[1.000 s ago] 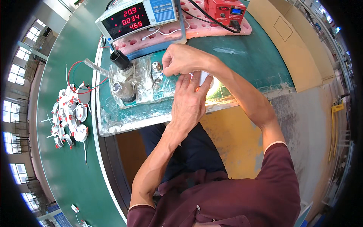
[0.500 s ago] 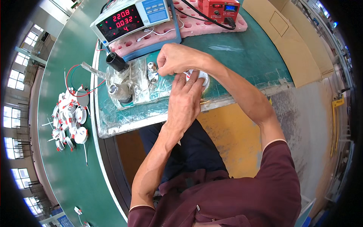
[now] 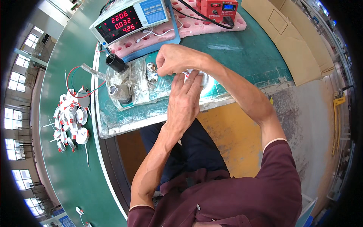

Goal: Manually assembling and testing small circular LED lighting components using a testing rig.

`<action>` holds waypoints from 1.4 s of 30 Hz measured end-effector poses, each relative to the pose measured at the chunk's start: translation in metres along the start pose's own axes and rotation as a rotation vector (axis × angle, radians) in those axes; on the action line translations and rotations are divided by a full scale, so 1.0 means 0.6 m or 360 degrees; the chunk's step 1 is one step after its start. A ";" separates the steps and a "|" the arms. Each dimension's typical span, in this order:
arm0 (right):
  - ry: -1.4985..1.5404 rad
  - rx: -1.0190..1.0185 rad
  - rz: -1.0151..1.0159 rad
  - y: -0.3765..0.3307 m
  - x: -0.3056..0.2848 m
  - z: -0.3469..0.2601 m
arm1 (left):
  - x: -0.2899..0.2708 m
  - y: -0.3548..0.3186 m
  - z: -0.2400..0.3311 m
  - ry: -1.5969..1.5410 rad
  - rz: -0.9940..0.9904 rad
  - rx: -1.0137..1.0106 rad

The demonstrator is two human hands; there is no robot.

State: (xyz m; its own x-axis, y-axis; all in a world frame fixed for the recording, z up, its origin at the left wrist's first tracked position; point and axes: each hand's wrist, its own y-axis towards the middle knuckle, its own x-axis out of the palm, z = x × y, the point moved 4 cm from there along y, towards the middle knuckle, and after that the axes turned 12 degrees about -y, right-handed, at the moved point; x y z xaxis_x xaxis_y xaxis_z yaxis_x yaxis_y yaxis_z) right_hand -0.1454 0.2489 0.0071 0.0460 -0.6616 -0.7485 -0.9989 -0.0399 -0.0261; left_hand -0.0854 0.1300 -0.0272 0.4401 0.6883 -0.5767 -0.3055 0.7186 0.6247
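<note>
My left hand (image 3: 183, 99) lies over a small white round lamp (image 3: 205, 80) on the mat-covered bench, its fingers bent down around the near side. Bright white-blue light spills from the lamp onto the bench. My right hand (image 3: 174, 60) reaches across above it, fingers curled into a pinch beside the metal terminals (image 3: 151, 68). What the pinch holds is hidden, though a bit of white lead shows between the hands. Left of the terminals, a clear-plastic-wrapped fixture (image 3: 120, 89) carries a black cylinder (image 3: 116, 62).
A meter with red digits (image 3: 123, 22) and a red box (image 3: 217, 11) with a black cable stand at the back on pink foam (image 3: 193, 27). Many white lamps (image 3: 72, 119) are heaped on the green table at left. A cardboard box (image 3: 283, 34) is at right.
The light under the lamp has turned from faint yellowish to bright white-blue. The meter's digits have changed. Both hands stay nearly in place.
</note>
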 end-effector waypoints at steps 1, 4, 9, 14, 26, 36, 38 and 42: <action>0.0002 0.0004 0.0000 0.000 0.000 0.000 | -0.001 0.001 0.000 -0.0003 -0.0003 -0.0001; -0.0045 0.0026 -0.0004 0.001 0.000 0.004 | 0.000 0.003 0.005 0.0095 -0.0140 0.0044; -0.0034 -0.0036 0.0023 0.006 0.003 0.007 | 0.002 0.005 0.006 0.0158 -0.0216 0.0008; -0.0043 -0.0032 0.0031 0.004 0.000 0.004 | 0.008 0.005 -0.002 0.0179 -0.0192 0.0044; -0.0071 -0.0043 0.0008 0.014 0.003 0.012 | 0.005 0.008 -0.003 0.0134 -0.0141 0.0030; -0.0060 0.0002 -0.0026 0.011 0.000 0.015 | 0.007 0.010 -0.004 0.0126 -0.0126 0.0043; -0.0049 -0.0004 -0.0016 0.012 0.001 0.018 | 0.008 0.009 -0.005 0.0103 -0.0116 0.0059; -0.0036 -0.0010 -0.0016 0.014 0.000 0.011 | 0.006 0.007 -0.012 0.0105 -0.0111 0.0058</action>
State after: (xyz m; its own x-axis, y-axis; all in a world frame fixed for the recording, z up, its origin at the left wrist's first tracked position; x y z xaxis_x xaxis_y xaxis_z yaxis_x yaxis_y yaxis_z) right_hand -0.1539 0.2534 0.0024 0.0559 -0.6442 -0.7628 -0.9982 -0.0514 -0.0298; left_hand -0.0910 0.1362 -0.0303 0.4025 0.6428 -0.6518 -0.2446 0.7616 0.6001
